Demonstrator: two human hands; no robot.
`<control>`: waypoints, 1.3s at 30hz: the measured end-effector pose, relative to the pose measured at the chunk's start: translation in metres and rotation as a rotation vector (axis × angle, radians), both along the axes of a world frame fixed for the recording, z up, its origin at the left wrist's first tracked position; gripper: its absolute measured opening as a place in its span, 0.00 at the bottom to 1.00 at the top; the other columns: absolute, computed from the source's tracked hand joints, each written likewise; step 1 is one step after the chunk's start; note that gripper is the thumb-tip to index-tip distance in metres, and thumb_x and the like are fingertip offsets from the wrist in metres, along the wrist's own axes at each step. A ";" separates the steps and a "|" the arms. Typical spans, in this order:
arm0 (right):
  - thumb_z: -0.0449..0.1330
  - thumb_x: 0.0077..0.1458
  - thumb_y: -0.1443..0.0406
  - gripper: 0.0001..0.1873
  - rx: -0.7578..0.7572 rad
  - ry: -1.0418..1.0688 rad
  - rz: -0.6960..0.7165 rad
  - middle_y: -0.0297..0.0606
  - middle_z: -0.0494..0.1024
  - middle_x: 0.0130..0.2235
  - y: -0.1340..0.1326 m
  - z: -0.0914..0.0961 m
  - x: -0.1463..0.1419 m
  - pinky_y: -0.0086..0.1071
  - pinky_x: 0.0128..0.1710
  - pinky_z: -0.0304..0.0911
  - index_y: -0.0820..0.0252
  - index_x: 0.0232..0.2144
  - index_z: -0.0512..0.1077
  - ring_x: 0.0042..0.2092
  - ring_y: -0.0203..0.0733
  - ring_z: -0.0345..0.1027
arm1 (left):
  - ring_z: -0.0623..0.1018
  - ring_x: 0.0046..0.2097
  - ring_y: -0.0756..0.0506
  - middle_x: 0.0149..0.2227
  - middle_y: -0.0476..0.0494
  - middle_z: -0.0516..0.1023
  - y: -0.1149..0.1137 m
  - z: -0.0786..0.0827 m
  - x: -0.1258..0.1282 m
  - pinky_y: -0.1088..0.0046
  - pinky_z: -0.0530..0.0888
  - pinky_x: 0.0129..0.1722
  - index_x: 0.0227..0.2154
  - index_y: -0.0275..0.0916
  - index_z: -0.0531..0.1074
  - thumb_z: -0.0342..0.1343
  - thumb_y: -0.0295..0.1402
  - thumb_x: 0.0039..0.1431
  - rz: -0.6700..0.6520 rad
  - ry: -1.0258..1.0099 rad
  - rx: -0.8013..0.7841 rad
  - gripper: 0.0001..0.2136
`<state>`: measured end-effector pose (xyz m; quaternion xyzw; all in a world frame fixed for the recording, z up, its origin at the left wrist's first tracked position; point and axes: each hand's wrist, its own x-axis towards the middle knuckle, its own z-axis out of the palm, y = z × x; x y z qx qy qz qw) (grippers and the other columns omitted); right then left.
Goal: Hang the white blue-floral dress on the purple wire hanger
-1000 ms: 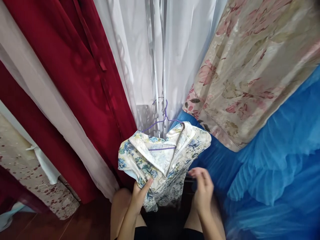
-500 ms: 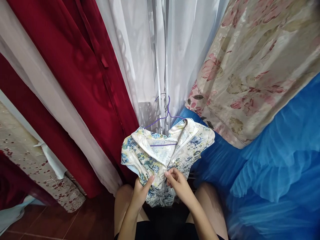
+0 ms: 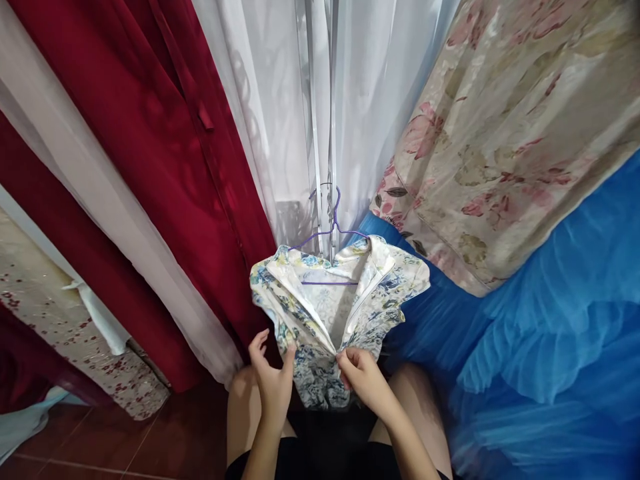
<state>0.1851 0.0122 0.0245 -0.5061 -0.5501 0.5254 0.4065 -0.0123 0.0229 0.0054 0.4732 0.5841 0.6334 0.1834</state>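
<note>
One floral garment (image 3: 317,370) faces us: our right hand (image 3: 364,378) pinches its front; our left hand (image 3: 273,381), fingers spread and empty, hovers alongside.

The garment (image 3: 320,367) is on the hanger (image 3: 336,217), before the far drape (image 3: 280,113). The left hand (image 3: 273,377) is at its left edge, the right hand (image 3: 364,379) at its near middle; ruffles (image 3: 530,333) lie right.

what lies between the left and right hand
Part of the blue-flowered garment lies between the left hand and right hand in the head view.
</note>
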 end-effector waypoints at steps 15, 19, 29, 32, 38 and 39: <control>0.61 0.55 0.58 0.12 0.014 0.242 -0.065 0.30 0.69 0.15 0.012 0.045 0.028 0.26 0.20 0.51 0.61 0.27 0.74 0.17 0.31 0.55 | 0.75 0.40 0.45 0.35 0.45 0.74 -0.013 0.014 0.069 0.71 0.69 0.43 0.34 0.40 0.67 0.50 0.27 0.65 -0.710 0.275 -0.147 0.04; 0.66 0.51 0.56 0.16 0.111 0.286 -0.117 0.32 0.68 0.15 0.053 0.104 0.032 0.26 0.18 0.47 0.62 0.21 0.74 0.17 0.30 0.54 | 0.73 0.38 0.45 0.34 0.46 0.72 -0.012 0.030 0.065 0.71 0.67 0.40 0.32 0.41 0.63 0.49 0.23 0.61 -0.737 0.439 -0.201 0.06; 0.64 0.51 0.58 0.12 0.285 0.369 -0.169 0.30 0.70 0.17 0.083 0.168 0.016 0.25 0.18 0.51 0.62 0.27 0.76 0.18 0.30 0.57 | 0.76 0.38 0.46 0.35 0.48 0.75 -0.013 0.060 0.043 0.71 0.68 0.40 0.34 0.41 0.69 0.52 0.24 0.61 -0.833 0.579 -0.307 0.05; 0.62 0.51 0.61 0.09 0.312 0.334 -0.180 0.28 0.68 0.15 0.072 0.161 0.010 0.25 0.19 0.52 0.61 0.27 0.74 0.18 0.31 0.56 | 0.76 0.38 0.47 0.34 0.49 0.76 0.005 0.094 0.036 0.71 0.69 0.43 0.45 0.43 0.72 0.54 0.30 0.66 -0.738 0.453 -0.142 0.07; 0.62 0.52 0.60 0.09 0.389 0.236 -0.136 0.27 0.66 0.16 0.062 0.168 0.013 0.26 0.20 0.52 0.60 0.26 0.72 0.18 0.31 0.57 | 0.71 0.32 0.50 0.32 0.50 0.74 0.065 0.175 0.046 0.73 0.68 0.36 0.52 0.42 0.73 0.50 0.35 0.71 -0.559 0.455 0.281 0.12; 0.62 0.52 0.58 0.10 0.389 0.226 -0.133 0.26 0.66 0.16 0.064 0.168 0.014 0.26 0.20 0.51 0.60 0.26 0.72 0.18 0.31 0.56 | 0.72 0.33 0.49 0.33 0.48 0.75 0.073 0.183 0.050 0.73 0.68 0.37 0.45 0.41 0.74 0.50 0.35 0.71 -0.558 0.497 0.328 0.10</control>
